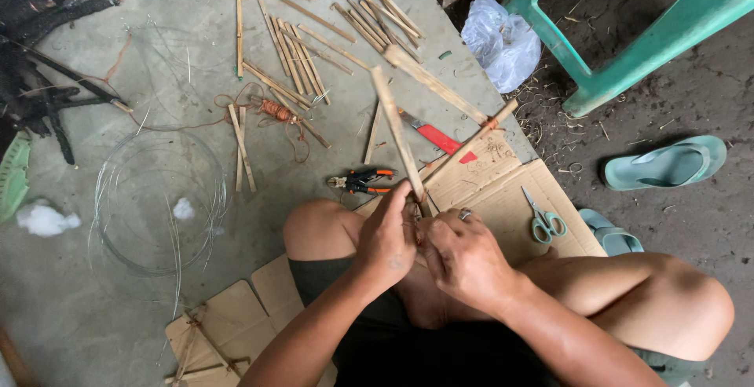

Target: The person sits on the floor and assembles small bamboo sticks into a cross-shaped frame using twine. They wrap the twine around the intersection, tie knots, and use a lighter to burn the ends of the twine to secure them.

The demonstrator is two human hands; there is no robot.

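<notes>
Just below the middle of the view, between the person's bent knees, both hands meet on a frame of bamboo sticks [402,132]. The left hand [386,239] is closed around the lower end of a long stick that rises toward twelve o'clock; the right hand [463,257], a ring on one finger, pinches the same joint from the three o'clock side — what lies between the fingertips is too small to tell. From that joint a second stick [470,142] slants up toward two o'clock and crosses a third one, where an orange binding shows.

At eleven o'clock of the hands, close by on the concrete floor [94,308], lie orange-handled pliers [360,180]. Just past the frame at one o'clock lies a red-handled knife [434,137]. At three o'clock, on flattened cardboard [503,191], rest green-handled scissors [540,218].

Farther off toward twelve o'clock, a loose scatter of cut bamboo sticks [294,53] covers the floor, and a small spool of copper wire [275,110] sits among them. At nine o'clock a coil of thin steel wire [157,206] lies flat, with a tuft of white fluff inside it.

Toward two o'clock stand a green plastic stool [628,41] and a crumpled plastic bag [501,41] — and at three o'clock, well apart, a pale green sandal [667,163].
</notes>
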